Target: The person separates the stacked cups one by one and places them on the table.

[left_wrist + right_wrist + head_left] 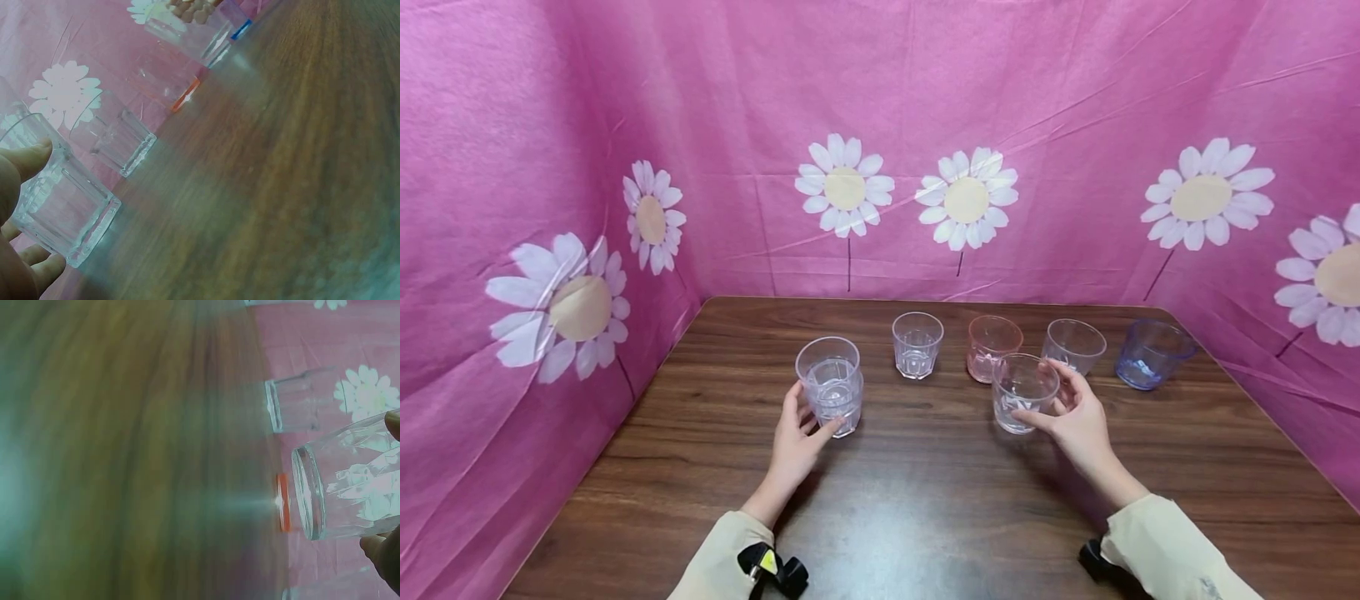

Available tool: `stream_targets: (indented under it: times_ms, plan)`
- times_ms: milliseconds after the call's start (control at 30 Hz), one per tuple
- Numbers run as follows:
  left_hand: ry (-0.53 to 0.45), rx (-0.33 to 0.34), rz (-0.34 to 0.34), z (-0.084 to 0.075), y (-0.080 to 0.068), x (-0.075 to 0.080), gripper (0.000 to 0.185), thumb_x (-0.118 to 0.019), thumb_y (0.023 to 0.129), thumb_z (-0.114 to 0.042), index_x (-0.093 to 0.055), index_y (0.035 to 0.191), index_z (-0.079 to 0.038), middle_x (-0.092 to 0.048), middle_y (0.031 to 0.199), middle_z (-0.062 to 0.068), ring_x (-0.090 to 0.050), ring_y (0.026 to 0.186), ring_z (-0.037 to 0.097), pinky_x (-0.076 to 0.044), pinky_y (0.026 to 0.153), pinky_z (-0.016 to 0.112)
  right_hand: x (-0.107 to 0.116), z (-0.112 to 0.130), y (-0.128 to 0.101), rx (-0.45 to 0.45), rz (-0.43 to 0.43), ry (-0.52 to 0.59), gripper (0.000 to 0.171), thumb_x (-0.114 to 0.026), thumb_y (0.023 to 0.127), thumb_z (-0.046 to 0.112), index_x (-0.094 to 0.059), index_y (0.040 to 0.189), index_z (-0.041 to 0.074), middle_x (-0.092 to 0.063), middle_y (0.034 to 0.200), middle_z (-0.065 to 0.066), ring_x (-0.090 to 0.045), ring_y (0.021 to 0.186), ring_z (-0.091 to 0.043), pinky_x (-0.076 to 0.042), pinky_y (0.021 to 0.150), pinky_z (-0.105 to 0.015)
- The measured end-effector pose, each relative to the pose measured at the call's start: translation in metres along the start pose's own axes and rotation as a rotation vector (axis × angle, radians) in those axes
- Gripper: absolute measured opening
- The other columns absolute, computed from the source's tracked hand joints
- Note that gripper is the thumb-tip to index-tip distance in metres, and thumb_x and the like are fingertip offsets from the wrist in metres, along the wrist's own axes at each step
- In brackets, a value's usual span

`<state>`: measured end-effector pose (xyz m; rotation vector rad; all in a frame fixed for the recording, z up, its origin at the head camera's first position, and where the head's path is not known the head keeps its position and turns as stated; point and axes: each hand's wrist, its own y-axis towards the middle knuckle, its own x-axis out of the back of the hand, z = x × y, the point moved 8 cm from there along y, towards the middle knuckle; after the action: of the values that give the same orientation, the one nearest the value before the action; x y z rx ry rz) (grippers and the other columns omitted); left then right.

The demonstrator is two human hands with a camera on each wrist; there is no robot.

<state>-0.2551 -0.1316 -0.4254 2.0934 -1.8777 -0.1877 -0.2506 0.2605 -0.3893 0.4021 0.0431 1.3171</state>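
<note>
My left hand (796, 443) grips a stack of clear tumblers (835, 385), one nested in another, thumb on the near side and fingers round the left. In the left wrist view the stack's faceted base (75, 219) is close over the table. With its thumb and fingers, my right hand (1081, 423) holds another clear tumbler (1021, 387) by its right side. The right wrist view shows the round base of this tumbler (309, 494) raised off the wood. A pink tumbler (992, 333) stands just behind it, partly covered by it in the head view.
Along the back of the brown wooden table (880, 492) stand a faceted clear tumbler (917, 346), a plain clear one (1078, 340) behind my right hand, and a blue one (1150, 358) at far right. Pink flowered cloth (895, 100) hangs round the back and sides.
</note>
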Motion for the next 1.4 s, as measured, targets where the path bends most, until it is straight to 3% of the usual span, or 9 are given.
stream_targets:
  times_ms: [333, 767, 1200, 1400]
  plan:
    - [-0.002, 0.005, 0.004, -0.001, 0.0, -0.002, 0.078, -0.077, 0.081, 0.006, -0.032, 0.144, 0.009, -0.042, 0.138, 0.036, -0.05, 0.121, 0.053, -0.046, 0.1, 0.059, 0.038, -0.007, -0.003, 0.003, -0.045, 0.089, 0.084, -0.081, 0.063, -0.021, -0.045, 0.136, -0.003, -0.062, 0.116, 0.011, -0.057, 0.109, 0.0, -0.045, 0.092, -0.007]
    - [0.0, -0.007, 0.005, 0.0, 0.001, -0.002, 0.078, -0.077, 0.081, 0.006, -0.031, 0.144, 0.009, -0.042, 0.138, 0.036, -0.05, 0.121, 0.053, -0.046, 0.1, 0.059, 0.078, -0.02, -0.004, -0.052, -0.112, 0.195, 0.08, -0.076, 0.064, -0.027, -0.053, 0.124, 0.021, -0.064, 0.111, 0.014, -0.057, 0.106, 0.006, -0.047, 0.083, -0.005]
    - [-0.001, -0.012, 0.005, 0.001, 0.001, -0.002, 0.078, -0.077, 0.08, 0.007, -0.032, 0.144, 0.009, -0.042, 0.137, 0.036, -0.049, 0.121, 0.054, -0.046, 0.1, 0.06, 0.096, -0.029, -0.009, -0.083, -0.149, 0.227, 0.079, -0.078, 0.066, -0.024, -0.053, 0.123, 0.024, -0.062, 0.114, 0.014, -0.057, 0.106, 0.007, -0.046, 0.086, -0.005]
    - [0.004, 0.006, -0.001, 0.002, 0.001, -0.002, 0.079, -0.077, 0.081, 0.007, -0.03, 0.144, 0.011, -0.041, 0.138, 0.036, -0.05, 0.12, 0.053, -0.046, 0.101, 0.06, 0.098, -0.032, -0.012, -0.116, -0.133, 0.249, 0.08, -0.076, 0.066, -0.027, -0.049, 0.122, 0.025, -0.061, 0.113, 0.015, -0.059, 0.102, 0.008, -0.05, 0.081, -0.007]
